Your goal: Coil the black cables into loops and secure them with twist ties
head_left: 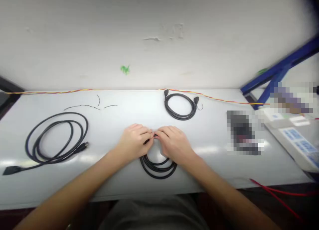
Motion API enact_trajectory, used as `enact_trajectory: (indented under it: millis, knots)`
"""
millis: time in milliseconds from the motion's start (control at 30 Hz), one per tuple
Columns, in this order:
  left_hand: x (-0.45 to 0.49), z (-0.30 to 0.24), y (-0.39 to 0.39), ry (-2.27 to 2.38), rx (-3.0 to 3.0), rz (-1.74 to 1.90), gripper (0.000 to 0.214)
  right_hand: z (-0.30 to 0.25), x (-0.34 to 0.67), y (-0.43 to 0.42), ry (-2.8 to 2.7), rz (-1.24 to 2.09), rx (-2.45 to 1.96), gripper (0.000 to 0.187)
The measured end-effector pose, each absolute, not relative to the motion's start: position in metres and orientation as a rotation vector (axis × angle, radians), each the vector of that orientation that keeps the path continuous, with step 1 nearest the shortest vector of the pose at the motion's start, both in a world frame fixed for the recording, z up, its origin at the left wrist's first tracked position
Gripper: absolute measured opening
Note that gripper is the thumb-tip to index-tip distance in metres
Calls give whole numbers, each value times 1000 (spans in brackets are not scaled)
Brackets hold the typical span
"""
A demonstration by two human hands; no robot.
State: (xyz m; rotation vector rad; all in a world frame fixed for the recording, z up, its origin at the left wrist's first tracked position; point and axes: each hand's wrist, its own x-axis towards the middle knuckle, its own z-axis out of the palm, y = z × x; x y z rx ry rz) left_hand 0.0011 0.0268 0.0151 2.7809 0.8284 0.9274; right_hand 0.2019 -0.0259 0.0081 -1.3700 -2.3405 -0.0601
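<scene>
My left hand point(134, 142) and my right hand point(174, 144) meet near the middle of the white table point(107, 187), fingertips almost touching. Both pinch the top of a coiled black cable point(158, 167), whose loops hang toward me below the hands. The fingers hide the pinched section. To the left lies a larger loose coil of black cable point(37, 150) with a plug at each end. A smaller bundled black cable point(179, 115) lies farther ahead, its two plugs at the top.
A red-and-yellow twisted wire point(211, 97) runs along the back edge by the white wall, with thin dark wire scraps point(82, 106) nearby. At right are a pixelated object point(241, 132), a printed panel point(294, 140) and a blue metal frame point(279, 74). Red wire point(276, 193) hangs past the front edge.
</scene>
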Motion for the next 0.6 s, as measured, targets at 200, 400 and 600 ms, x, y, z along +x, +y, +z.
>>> enact_trajectory:
  millis: [200,400,600]
  knots:
    - [2,18,24,859,2851,826,21,7,208,-25,-2252,144,-1322,17]
    - [1,14,24,924,2772,729,14,4,217,-26,-2109,413,-1253,22]
    - [-1,15,27,908,2748,774,13,3,212,-33,-2070,278,-1286,19]
